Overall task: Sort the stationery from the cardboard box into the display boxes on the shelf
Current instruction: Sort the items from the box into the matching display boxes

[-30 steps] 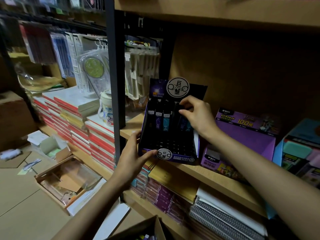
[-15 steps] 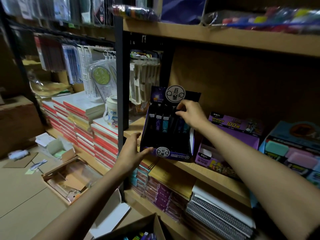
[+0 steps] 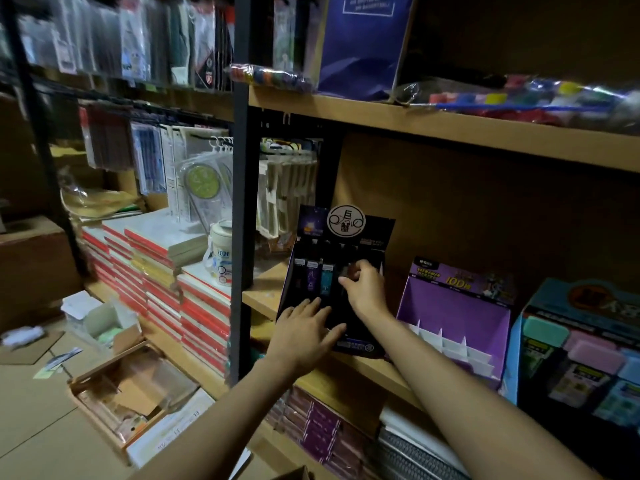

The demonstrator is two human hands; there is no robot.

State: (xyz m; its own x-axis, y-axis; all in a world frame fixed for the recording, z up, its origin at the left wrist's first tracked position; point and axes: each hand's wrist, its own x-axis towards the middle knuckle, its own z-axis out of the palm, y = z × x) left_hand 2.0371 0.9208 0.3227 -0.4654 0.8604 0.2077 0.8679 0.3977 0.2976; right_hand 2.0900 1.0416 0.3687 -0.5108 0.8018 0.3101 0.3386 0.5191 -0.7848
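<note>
Left hand [image 3: 304,332] now over box front [image 3: 360,346]

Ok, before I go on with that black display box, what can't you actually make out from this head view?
- What the right hand pinches: its curled fingers hide the item, in dim light.
- Front slots of the black cardboard display box: the left hand lies over them.
- The brown cardboard box: cut off by the bottom edge, contents unseen.
- Print on the purple cardboard display box: blurred.
</note>
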